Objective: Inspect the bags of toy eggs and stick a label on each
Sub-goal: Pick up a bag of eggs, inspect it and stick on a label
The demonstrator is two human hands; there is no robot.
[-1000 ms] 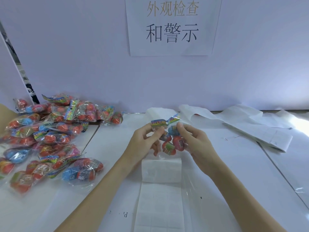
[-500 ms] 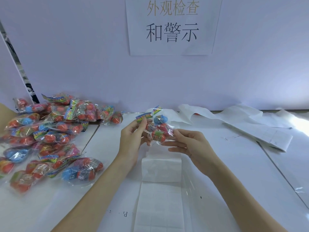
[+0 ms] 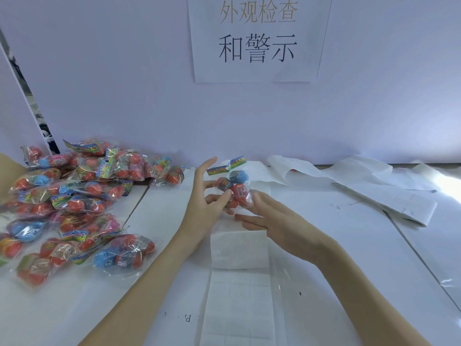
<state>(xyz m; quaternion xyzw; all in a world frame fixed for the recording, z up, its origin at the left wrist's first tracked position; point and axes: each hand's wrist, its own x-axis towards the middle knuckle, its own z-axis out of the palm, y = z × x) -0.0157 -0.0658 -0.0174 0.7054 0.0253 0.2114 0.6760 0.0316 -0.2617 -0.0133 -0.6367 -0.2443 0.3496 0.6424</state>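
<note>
A clear bag of toy eggs (image 3: 234,187), red and blue with a colourful header card, is held above the white table (image 3: 336,245) near its middle. My left hand (image 3: 203,206) pinches the bag's left side between thumb and middle finger, with the index finger pointing up. My right hand (image 3: 272,221) lies just right of and below the bag, its fingers fairly straight, and one fingertip touches the bag's lower right corner. A white strip of labels (image 3: 237,303) runs from under my hands toward me, folded over at its far end.
A big pile of bagged toy eggs (image 3: 74,196) covers the table's left side. Loose white backing paper (image 3: 374,186) lies at the back right. A purple wall with a paper sign (image 3: 257,38) closes off the far edge.
The bag moved up and left and was turned. My right hand let go of it and spread its fingers below it. My left index finger lifted off the header card.
</note>
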